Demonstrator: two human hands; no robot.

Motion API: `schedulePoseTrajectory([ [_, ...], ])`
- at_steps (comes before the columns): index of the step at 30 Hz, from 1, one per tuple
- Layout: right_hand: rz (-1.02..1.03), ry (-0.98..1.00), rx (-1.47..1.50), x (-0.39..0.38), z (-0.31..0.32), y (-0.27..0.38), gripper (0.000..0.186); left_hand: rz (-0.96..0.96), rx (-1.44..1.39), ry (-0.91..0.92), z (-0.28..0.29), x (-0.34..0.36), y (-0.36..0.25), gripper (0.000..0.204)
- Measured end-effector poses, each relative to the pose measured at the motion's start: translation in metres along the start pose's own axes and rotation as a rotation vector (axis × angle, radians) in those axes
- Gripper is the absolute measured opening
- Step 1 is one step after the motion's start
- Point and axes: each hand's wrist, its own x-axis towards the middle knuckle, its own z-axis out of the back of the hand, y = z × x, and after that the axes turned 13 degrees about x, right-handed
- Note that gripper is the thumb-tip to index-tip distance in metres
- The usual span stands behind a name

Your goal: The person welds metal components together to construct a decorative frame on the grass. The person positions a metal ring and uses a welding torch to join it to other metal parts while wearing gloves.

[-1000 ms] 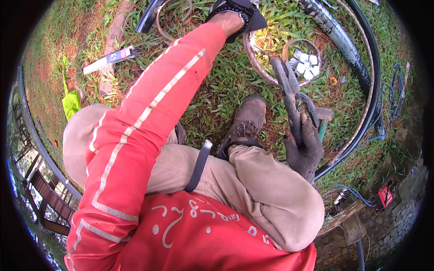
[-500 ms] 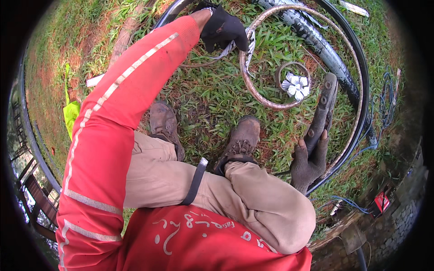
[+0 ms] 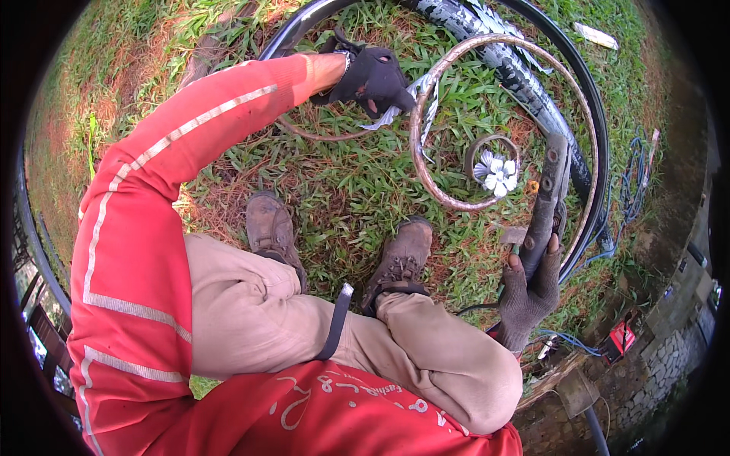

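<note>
My left hand (image 3: 376, 82), in a worn black glove, is closed at the left side of a curled metal scroll (image 3: 417, 163). A silvery metal leaf (image 3: 385, 118) shows under its fingers, and the fingertips meet the scroll's edge. At the right, my right hand (image 3: 526, 300), in a dark fingerless glove, grips a dark welding electrode holder (image 3: 544, 201) pointing away from me. A thin welding rod (image 3: 525, 111) runs from its far end toward the upper left, over the scroll. A white metal flower (image 3: 497, 173) sits by the scroll's small inner curl (image 3: 473, 152).
A large black curved frame (image 3: 603, 121) surrounds the scroll. A paint-flecked dark pipe (image 3: 511, 67) crosses it. My boots (image 3: 399, 258) stand on grass near a small metal piece (image 3: 512, 235). Blue cord (image 3: 633, 182) and a red-and-black box (image 3: 620, 340) lie at the right.
The whole view has shifted, so the scroll and left hand appear lower. My left forearm lies flatter. The holder remains in my right hand, and the small metal piece beside it has come into sight.
</note>
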Motion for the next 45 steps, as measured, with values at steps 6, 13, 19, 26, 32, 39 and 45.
schedulePoseTrajectory([
  [6,-0.049,-0.002,-0.05,0.006,-0.01,0.02,0.076,0.375,-0.689,-0.042,0.027,-0.015,-0.041,0.04],
  [13,-0.077,-0.01,-0.046,0.01,-0.031,0.023,0.076,0.486,-0.876,-0.055,0.034,-0.017,-0.052,0.041],
  [19,-0.071,0.025,-0.046,0.009,-0.039,0.023,0.076,0.562,-0.871,-0.105,0.029,-0.017,-0.055,0.035],
  [26,-0.076,0.026,-0.063,0.007,-0.042,0.022,0.076,0.539,-0.849,-0.18,0.019,-0.019,-0.053,0.036],
  [32,-0.077,0.037,-0.065,0.008,-0.043,0.026,0.075,0.549,-0.844,-0.176,0.014,-0.016,-0.049,0.041],
  [39,-0.006,0.097,-0.118,0.022,-0.051,0.045,0.074,0.512,-0.841,-0.098,0.011,-0.007,-0.036,0.044],
  [45,0.157,0.239,-0.478,0.053,-0.054,0.073,0.068,0.479,-0.856,-0.118,0.005,-0.006,-0.028,0.044],
])
